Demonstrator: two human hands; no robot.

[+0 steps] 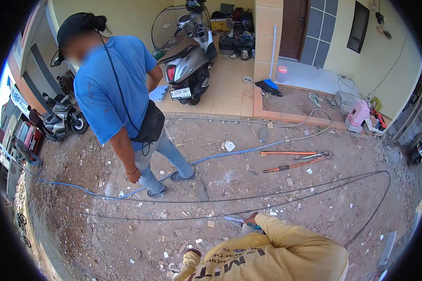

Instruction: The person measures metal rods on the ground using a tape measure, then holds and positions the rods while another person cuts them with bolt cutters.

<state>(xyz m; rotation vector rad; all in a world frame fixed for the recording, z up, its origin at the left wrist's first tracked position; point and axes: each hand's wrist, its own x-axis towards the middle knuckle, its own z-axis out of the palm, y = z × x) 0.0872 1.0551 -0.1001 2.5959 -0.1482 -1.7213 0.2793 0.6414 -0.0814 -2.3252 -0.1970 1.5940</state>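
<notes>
At the bottom edge my left hand (192,253) comes out of a yellow sleeve, low over the rubble; its fingers are too small and dark to read. My right hand (252,218) is closed around something I cannot make out, with teal and grey parts and a pale blade-like piece (233,218) pointing left. Just beyond my hands, thin dark cables (276,202) run across the ground. Farther off lies a long-handled cutter (294,166) with orange handles, its jaws to the right.
A person in a blue shirt (110,84) stands at left beside a blue hose (239,153). Behind are a parked scooter (187,63), a broom (268,86) and a raised orange curb (290,116). Broken tile pieces and stones litter the uneven ground.
</notes>
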